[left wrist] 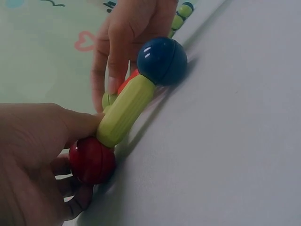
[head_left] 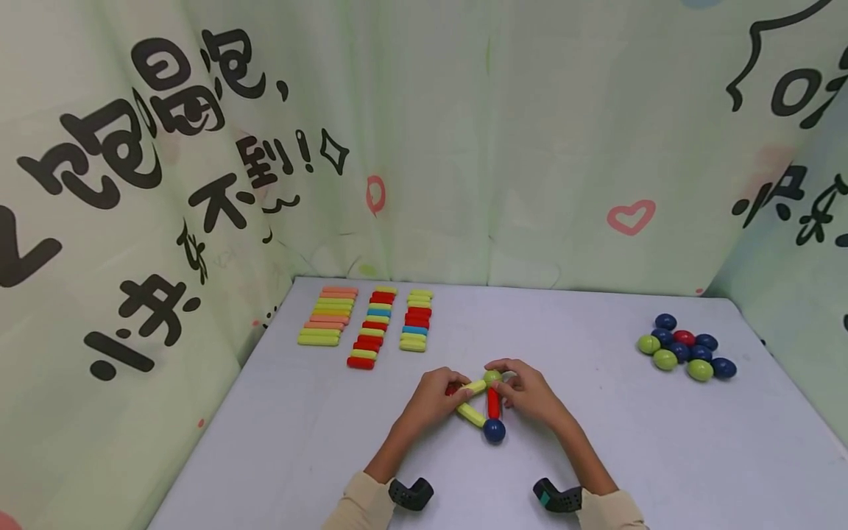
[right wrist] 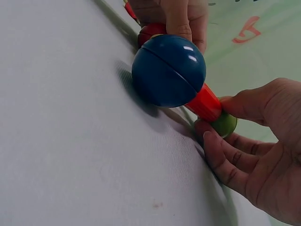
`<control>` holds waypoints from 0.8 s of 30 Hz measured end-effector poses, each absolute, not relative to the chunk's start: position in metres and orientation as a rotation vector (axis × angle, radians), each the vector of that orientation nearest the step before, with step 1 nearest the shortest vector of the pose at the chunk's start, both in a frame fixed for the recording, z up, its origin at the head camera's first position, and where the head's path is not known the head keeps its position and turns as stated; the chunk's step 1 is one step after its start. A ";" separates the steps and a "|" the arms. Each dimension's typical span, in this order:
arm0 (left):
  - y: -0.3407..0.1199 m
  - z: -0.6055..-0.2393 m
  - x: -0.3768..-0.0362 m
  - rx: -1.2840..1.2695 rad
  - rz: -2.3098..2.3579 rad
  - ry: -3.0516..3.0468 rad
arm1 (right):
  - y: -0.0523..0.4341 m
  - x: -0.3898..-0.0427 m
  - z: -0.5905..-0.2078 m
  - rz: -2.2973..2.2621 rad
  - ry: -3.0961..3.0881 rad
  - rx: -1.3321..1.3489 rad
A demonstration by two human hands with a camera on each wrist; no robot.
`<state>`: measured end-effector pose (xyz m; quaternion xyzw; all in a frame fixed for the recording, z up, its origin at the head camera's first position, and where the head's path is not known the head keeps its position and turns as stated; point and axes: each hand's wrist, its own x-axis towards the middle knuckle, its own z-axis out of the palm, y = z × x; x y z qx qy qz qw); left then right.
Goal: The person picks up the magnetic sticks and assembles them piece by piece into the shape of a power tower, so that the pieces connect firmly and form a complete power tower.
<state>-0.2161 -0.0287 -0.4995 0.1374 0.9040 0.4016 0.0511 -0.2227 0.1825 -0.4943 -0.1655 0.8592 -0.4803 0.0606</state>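
A small flat triangle of sticks and balls lies on the white table. Its near corner is a blue ball, joined by a yellow stick to a red ball and by a red stick to a green ball. A second yellow stick spans the far side. My left hand pinches the red ball, thumb against the yellow stick. My right hand pinches the green ball at the end of the red stick. The blue ball rests on the table.
Three rows of spare sticks in yellow, red, orange and blue lie at the back left. A cluster of blue, green and red balls sits at the right. Printed curtains close off the table's left, back and right sides.
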 end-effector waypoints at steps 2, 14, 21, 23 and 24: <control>-0.029 -0.500 -0.216 0.418 1.232 2.744 | 0.183 -0.223 -0.495 -1.451 2.595 -0.502; -0.043 -0.500 -0.222 0.589 1.191 2.602 | 0.180 -0.221 -0.494 -1.431 2.631 -0.488; -0.059 -0.500 -0.228 0.698 1.191 2.539 | 0.179 -0.220 -0.494 -1.392 2.671 -0.441; -0.064 -0.497 -0.230 0.670 1.213 2.569 | 0.180 -0.220 -0.493 -1.389 2.689 -0.428; -0.067 -0.496 -0.231 0.638 1.226 2.596 | 0.181 -0.220 -0.492 -1.387 2.700 -0.415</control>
